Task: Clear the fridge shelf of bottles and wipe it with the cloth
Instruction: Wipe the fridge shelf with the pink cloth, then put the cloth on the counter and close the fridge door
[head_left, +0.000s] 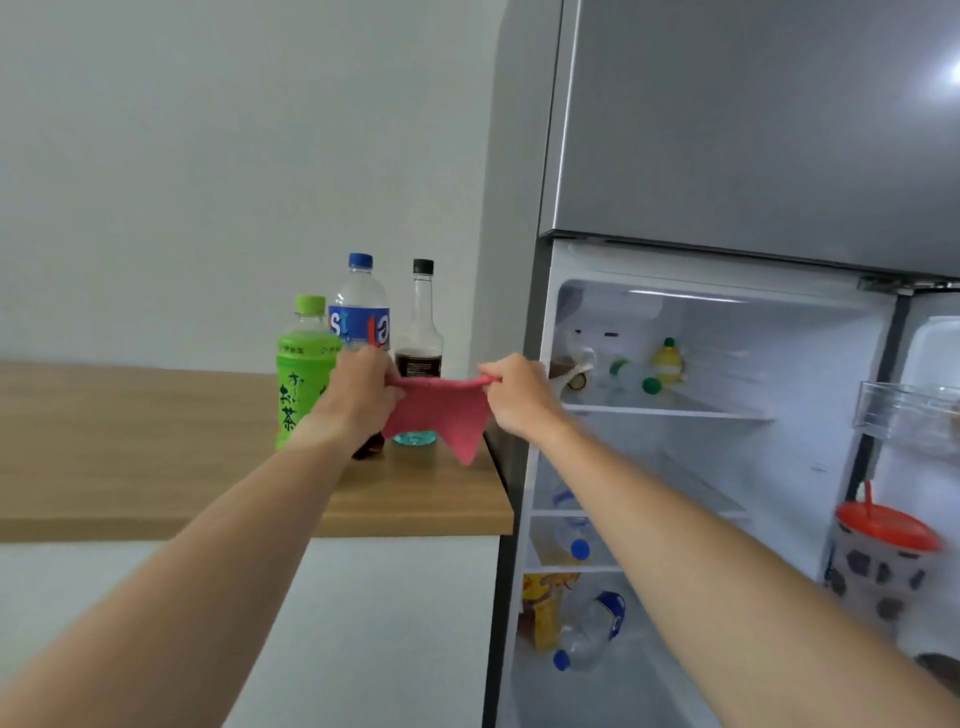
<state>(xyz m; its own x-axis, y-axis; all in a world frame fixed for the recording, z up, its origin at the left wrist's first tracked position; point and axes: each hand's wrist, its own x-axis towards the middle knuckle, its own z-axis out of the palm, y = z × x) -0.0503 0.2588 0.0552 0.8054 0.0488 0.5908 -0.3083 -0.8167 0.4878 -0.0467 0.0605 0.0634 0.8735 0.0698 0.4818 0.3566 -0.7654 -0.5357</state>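
Both hands hold a pink cloth (441, 413) stretched between them above the right end of the wooden counter (156, 452). My left hand (363, 395) grips its left corner, my right hand (514, 397) pinches its right corner. Behind the cloth on the counter stand a green tea bottle (301, 364), a clear bottle with a blue label (359, 306) and a glass bottle with a black cap (422, 322). The fridge (727, 130) is open at the right. Its top shelf (670, 412) carries a lying clear bottle with a green cap (636, 379) and a small yellow bottle (668, 359).
A teal lid (414, 439) lies on the counter under the cloth. Lower fridge shelves hold blue-capped water bottles (576, 540) and a yellow packet (545, 608). A cup with an orange lid (883, 561) sits in the open door at far right. A white cabinet front lies below the counter.
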